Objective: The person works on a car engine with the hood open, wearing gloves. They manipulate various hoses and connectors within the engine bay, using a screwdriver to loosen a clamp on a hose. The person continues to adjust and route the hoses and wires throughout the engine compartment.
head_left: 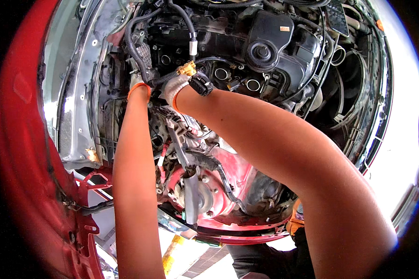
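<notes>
Both my arms reach into a car's engine bay, with gloves that have orange cuffs. My left hand (138, 81) is down beside a black corrugated wiring conduit (134, 51), its fingers hidden among the parts. My right hand (172, 88), in a pale glove, is close to its right, also with the fingers out of sight below the harness. Over the right wrist lie a yellow-orange connector (187, 69) and a black plug (201, 85). Whether either hand grips anything does not show.
The black engine cover (270, 37) with a round cap (262, 52) sits beyond my hands, near open round ports (253, 85). Nearer me is the red strut tower (228, 186), with a loose wiring loom (223, 179) across it. A red body panel (21, 139) curves along the left.
</notes>
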`<control>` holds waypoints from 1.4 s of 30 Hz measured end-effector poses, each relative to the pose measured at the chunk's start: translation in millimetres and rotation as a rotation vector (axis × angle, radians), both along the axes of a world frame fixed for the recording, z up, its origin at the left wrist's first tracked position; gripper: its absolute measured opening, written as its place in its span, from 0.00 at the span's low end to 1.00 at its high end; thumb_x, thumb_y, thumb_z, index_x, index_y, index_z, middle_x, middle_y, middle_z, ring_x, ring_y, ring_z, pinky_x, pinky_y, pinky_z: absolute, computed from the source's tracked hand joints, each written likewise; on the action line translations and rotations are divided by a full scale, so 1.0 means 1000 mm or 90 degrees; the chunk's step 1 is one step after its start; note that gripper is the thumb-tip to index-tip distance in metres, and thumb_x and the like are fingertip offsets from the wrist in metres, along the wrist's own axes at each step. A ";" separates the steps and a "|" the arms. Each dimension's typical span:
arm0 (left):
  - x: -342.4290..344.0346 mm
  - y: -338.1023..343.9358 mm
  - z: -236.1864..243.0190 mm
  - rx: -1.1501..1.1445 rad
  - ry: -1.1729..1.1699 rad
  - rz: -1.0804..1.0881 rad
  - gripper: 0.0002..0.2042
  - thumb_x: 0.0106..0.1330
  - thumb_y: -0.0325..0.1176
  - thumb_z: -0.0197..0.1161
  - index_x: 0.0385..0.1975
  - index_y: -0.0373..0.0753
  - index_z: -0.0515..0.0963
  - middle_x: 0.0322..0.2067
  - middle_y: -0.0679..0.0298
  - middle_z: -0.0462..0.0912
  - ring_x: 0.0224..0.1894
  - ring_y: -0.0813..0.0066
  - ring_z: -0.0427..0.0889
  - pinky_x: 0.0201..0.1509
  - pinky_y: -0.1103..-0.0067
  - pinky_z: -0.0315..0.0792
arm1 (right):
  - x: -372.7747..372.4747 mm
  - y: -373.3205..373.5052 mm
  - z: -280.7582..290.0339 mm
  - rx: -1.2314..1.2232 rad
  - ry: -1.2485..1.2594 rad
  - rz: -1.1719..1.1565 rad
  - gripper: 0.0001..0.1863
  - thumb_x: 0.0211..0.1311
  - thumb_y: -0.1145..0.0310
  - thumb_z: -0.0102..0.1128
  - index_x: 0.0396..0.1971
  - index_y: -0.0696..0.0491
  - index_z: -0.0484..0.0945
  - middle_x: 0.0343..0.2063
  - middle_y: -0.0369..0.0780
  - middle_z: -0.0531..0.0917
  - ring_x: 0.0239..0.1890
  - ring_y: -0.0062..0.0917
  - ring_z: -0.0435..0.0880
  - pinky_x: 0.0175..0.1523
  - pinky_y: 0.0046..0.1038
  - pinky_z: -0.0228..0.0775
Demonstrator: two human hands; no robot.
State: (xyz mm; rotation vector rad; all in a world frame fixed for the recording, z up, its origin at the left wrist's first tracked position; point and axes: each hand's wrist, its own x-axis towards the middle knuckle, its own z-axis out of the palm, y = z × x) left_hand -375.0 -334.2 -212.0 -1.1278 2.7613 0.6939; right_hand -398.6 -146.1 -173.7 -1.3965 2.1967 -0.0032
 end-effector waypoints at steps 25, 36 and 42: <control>-0.027 0.012 -0.025 -0.313 -0.109 -0.208 0.17 0.70 0.42 0.49 0.36 0.39 0.83 0.38 0.54 0.87 0.44 0.57 0.85 0.52 0.68 0.75 | -0.006 -0.024 -0.091 0.086 0.127 -0.071 0.14 0.63 0.60 0.59 0.45 0.47 0.87 0.45 0.37 0.87 0.47 0.34 0.86 0.50 0.42 0.78; -0.027 0.041 -0.027 0.009 0.030 0.118 0.09 0.62 0.36 0.62 0.33 0.36 0.81 0.30 0.55 0.86 0.32 0.57 0.85 0.35 0.66 0.75 | 0.033 -0.042 -0.090 0.110 0.363 -0.500 0.10 0.61 0.61 0.59 0.31 0.48 0.86 0.29 0.36 0.85 0.33 0.28 0.85 0.39 0.32 0.77; 0.003 0.032 0.023 -0.185 0.000 -0.079 0.10 0.58 0.34 0.63 0.32 0.33 0.79 0.28 0.53 0.85 0.32 0.55 0.84 0.39 0.67 0.76 | 0.005 0.025 0.008 -0.014 0.015 0.096 0.15 0.50 0.64 0.70 0.41 0.47 0.89 0.41 0.39 0.89 0.42 0.34 0.88 0.42 0.36 0.82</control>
